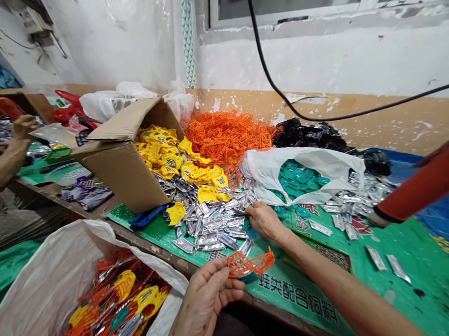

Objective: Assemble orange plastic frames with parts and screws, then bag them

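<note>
On my remote feed, the orange plastic lattice is a bright net of bars. I also see silver sachets, yellow plastic pieces marked with blue, and teal caps in a white bag. The green mat carries white characters, and the wall strip shows teal-and-white triangles.

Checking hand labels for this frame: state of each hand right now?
Left hand: closed, holding an orange plastic lattice piece.
Right hand: on the silver sachets; grip cannot be told.
</note>
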